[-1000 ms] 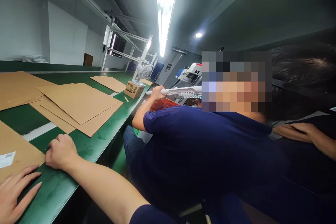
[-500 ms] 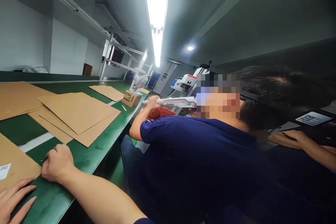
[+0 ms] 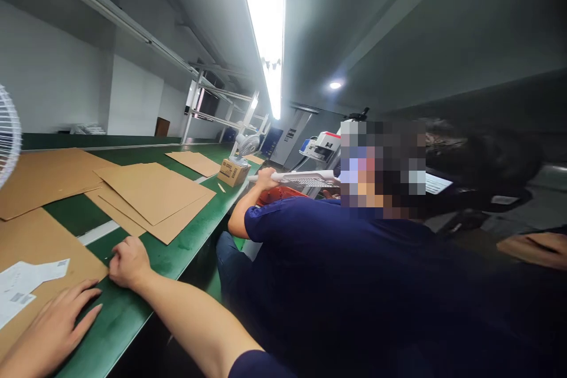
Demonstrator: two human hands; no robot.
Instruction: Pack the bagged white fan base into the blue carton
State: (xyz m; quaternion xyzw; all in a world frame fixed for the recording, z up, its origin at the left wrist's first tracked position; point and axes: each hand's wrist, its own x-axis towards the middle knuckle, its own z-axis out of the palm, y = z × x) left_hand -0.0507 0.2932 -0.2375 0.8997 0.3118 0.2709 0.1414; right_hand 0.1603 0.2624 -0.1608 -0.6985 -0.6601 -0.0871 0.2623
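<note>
A brown cardboard sheet [image 3: 39, 245] lies on the green belt [image 3: 133, 307] at the lower left, with white printed labels [image 3: 22, 286] on it. My left hand [image 3: 53, 325] rests flat across its near edge, fingers apart. My right hand [image 3: 128, 263] sits at the sheet's right corner, fingers curled down onto the edge. My right forearm runs back toward the bottom middle of the view.
More cardboard sheets [image 3: 150, 192] lie overlapped farther along the belt, then a small box [image 3: 233, 172] and a desk fan [image 3: 245, 144]. A white fan guard [image 3: 6, 136] pokes in at the left. A co-worker in a navy shirt [image 3: 336, 271] sits close on my right, holding a white tool [image 3: 305, 177].
The view has swung left and down, bringing the labels and fan guard into sight. My hands stay at the sheet's corner; the left now lies farther onto the sheet.
</note>
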